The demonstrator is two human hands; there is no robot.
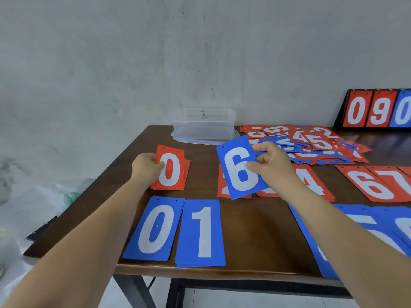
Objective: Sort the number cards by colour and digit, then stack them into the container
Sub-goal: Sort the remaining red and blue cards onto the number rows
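One clear plastic container stood at the far edge of the brown table, against the wall. Its translucent walls showed only the grey wall behind.

The left hand gripped the left edge of the red 0 card, thumb on its face; that card lay on top of a small red pile on the table. The right hand pinched the blue 6 card by its right edge between thumb and fingers, holding it tilted over partly hidden red cards.

Two blue piles lay side by side at the near edge: the blue 0 pile and the blue 1 pile. To the right, three red piles showed digits: the red 4 pile, the red 6 pile and the red 7 pile. More blue cards lay under the right forearm; their digits could not be read.

One unsorted heap of mixed red and blue cards lay just right of the container. A flip scoreboard at the far right showed three digits: red 0, red 9, blue 0.
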